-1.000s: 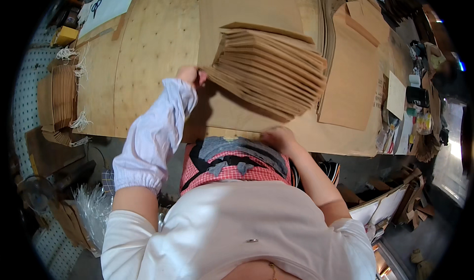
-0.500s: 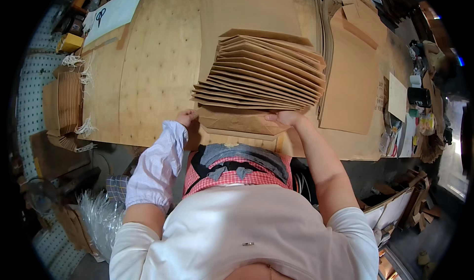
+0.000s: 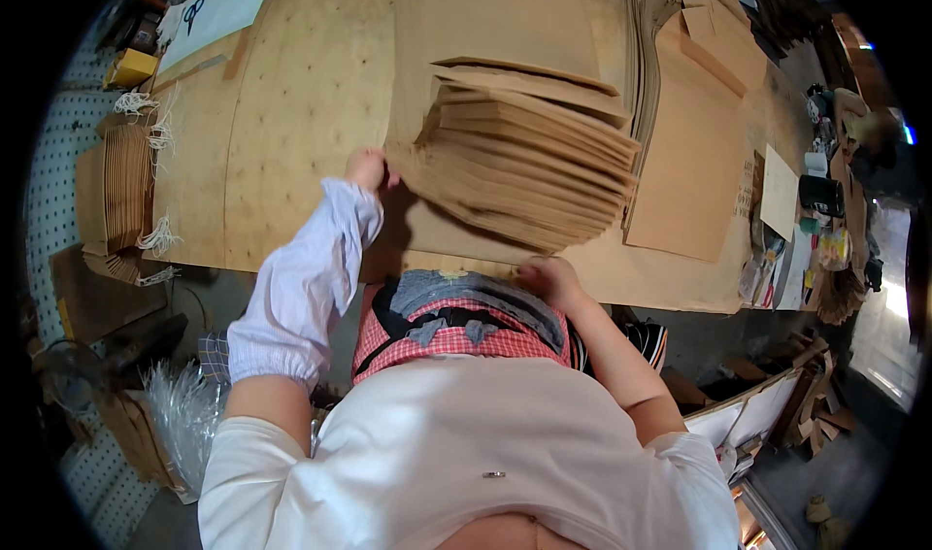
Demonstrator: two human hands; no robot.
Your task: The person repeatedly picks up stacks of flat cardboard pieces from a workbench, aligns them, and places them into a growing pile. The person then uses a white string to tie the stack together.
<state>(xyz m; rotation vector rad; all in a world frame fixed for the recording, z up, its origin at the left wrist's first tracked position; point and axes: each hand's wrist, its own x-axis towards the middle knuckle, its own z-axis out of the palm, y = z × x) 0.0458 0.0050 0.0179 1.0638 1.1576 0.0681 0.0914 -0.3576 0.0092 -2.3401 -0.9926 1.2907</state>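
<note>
in a cluttered workroom, pinches the left end of a fanned stack of folded brown paper (image 3: pixel 529 166) with the left hand (image 3: pixel 366 169), forearm wrapped in a pale blue sleeve (image 3: pixel 306 278). holds the right hand (image 3: pixel 550 282) at the front edge of a pale wooden table (image 3: pixel 301 94), just below the stack, with fingers curled; cannot tell whether pinching anything there. near the middle of that front edge, over a flat brown sheet (image 3: pixel 495 16), tilts the stack, blurred toward the left end. to the right of the stack, large brown paper pieces (image 3: pixel 684 162) in a flat pile; farther right, a pale card (image 3: pixel 780 189) and a black cup (image 3: pixel 821 195) amid small clutter. at far left, dark scissors (image 3: pixel 193 14) on a white sheet (image 3: pixel 228 21), near a yellow box (image 3: pixel 129 68); nearer, a bundle of folded paper (image 3: pixel 121 196) beside white cords (image 3: pixel 160 237). around the table, a perforated panel (image 3: pixel 53 176) at left, clear plastic strips (image 3: pixel 180 424) below, brown scraps (image 3: pixel 825 419) on the grey floor (image 3: pixel 786 463) at lower right.
</note>
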